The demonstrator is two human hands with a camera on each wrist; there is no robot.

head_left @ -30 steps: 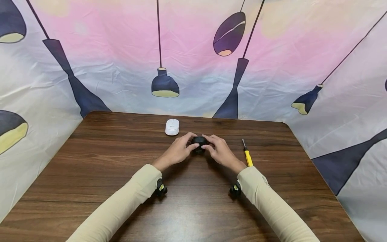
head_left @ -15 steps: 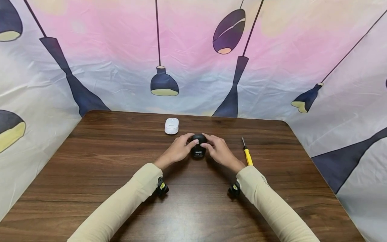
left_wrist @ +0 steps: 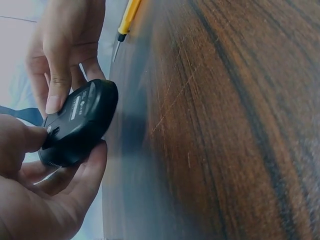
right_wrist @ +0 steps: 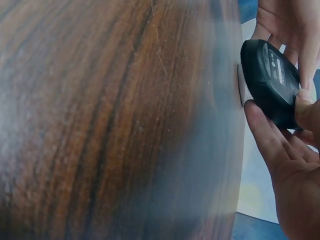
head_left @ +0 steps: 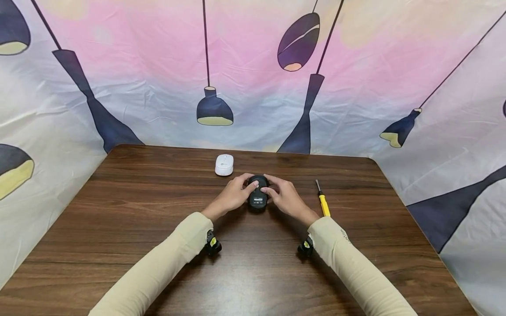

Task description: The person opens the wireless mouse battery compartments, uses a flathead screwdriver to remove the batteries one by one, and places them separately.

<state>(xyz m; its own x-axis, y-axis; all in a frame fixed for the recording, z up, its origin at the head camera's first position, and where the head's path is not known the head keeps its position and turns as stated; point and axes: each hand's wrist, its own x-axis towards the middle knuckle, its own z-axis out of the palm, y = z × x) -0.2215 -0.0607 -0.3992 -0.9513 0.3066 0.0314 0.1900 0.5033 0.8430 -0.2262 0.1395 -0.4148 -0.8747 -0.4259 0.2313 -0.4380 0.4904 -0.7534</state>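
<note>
A black computer mouse (head_left: pixel 258 202) is held between both hands above the table, its labelled underside facing up toward the head. My left hand (head_left: pixel 232 194) grips it from the left, thumb on the underside and fingers beneath. From the other side my right hand (head_left: pixel 289 198) pinches it the same way, thumb lying on the underside near the far end. In the left wrist view the mouse (left_wrist: pixel 95 107) shows a pale printed label, and the left thumb is by a small recess. The right wrist view shows the mouse (right_wrist: pixel 270 82) tilted, clear of the tabletop.
A white computer mouse (head_left: pixel 224 165) sits near the table's back edge, left of the hands. To the right lies a screwdriver (head_left: pixel 324 204) with a yellow handle, close to the right forearm. The brown wooden table (head_left: pixel 130 210) meets a printed cloth backdrop (head_left: pixel 166 101).
The black mouse has tipped within the hands, so more of its underside and its label face the head view. Both hands stay in nearly the same place.
</note>
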